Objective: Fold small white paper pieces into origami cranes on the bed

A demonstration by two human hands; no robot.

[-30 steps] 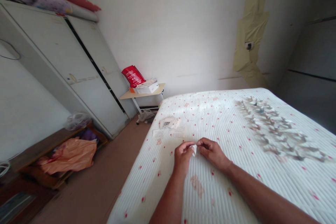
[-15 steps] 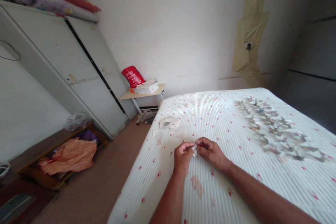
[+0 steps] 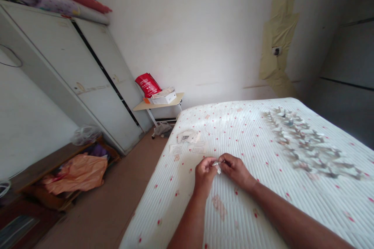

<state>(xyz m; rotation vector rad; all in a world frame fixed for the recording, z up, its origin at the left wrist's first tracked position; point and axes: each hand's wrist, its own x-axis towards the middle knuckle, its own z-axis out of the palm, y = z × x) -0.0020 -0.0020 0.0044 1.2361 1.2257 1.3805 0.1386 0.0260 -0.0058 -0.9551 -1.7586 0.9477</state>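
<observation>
Drawn closer since the earlier view, the left hand (image 3: 205,175) and right hand (image 3: 236,170) are curled nearly shut, a white paper scrap (image 3: 217,166) being pinched between their fingertips (it is mostly hidden) above the bed (image 3: 175,218). It could be dropped if the pinch is loosened, or torn if pulled too hard.

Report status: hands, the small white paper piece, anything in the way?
Left hand, right hand pinching small white paper piece. White paper slips lie beyond, not touching.
</observation>
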